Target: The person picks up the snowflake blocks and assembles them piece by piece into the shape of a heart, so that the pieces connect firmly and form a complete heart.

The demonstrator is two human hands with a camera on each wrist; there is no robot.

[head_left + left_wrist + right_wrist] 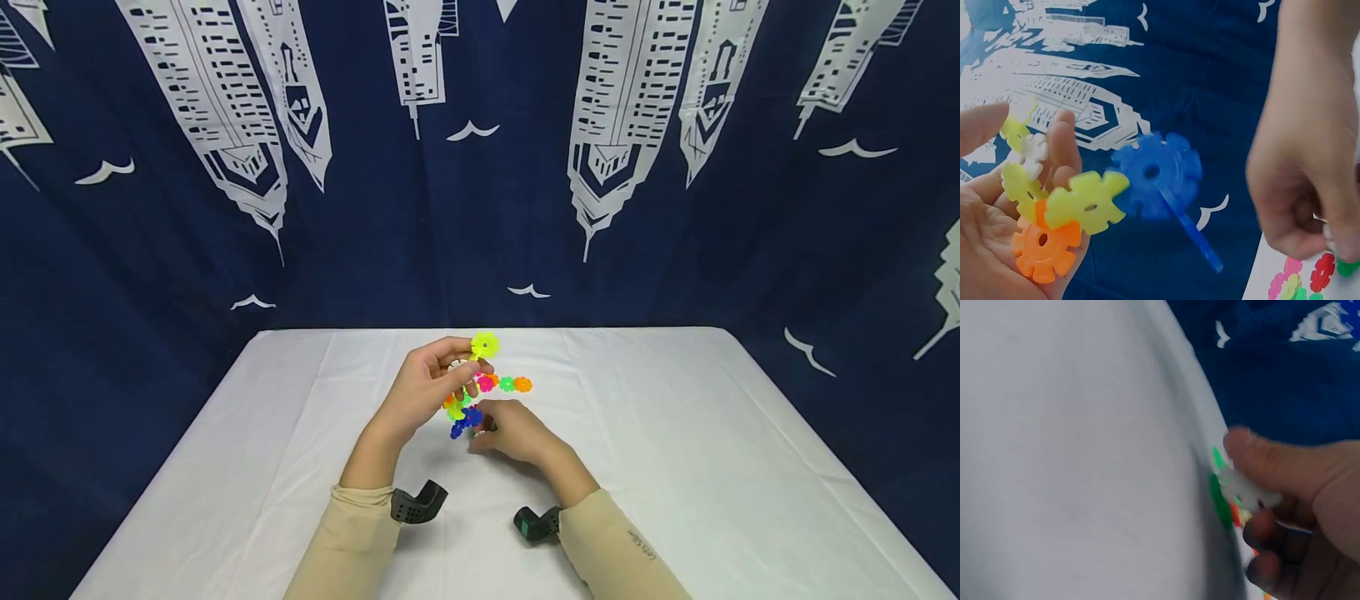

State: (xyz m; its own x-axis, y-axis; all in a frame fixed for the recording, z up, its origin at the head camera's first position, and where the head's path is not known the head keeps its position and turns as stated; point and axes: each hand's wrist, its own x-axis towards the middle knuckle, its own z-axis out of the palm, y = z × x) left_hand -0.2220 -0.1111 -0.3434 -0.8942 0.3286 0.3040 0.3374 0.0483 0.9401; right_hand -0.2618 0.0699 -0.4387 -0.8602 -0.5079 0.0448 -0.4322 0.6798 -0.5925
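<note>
My left hand (429, 379) is raised over the middle of the table and holds a chain of interlocked flower-shaped plastic discs. In the left wrist view the chain has yellow, white and orange discs (1027, 253) against the palm and fingers. A blue disc (1182, 165) juts out at its far end, with another blue disc set edge-on in it. My right hand (517, 429) is close by, lower and to the right. Between its thumb and fingers it pinches a white disc (1244, 489), seen slightly blurred in the right wrist view.
Loose discs lie on the white table (645, 417) beyond the hands, among them an orange disc (524, 385), a green disc (507, 384) and a pink disc (485, 383). A dark blue printed curtain (480, 225) hangs behind the table's far edge.
</note>
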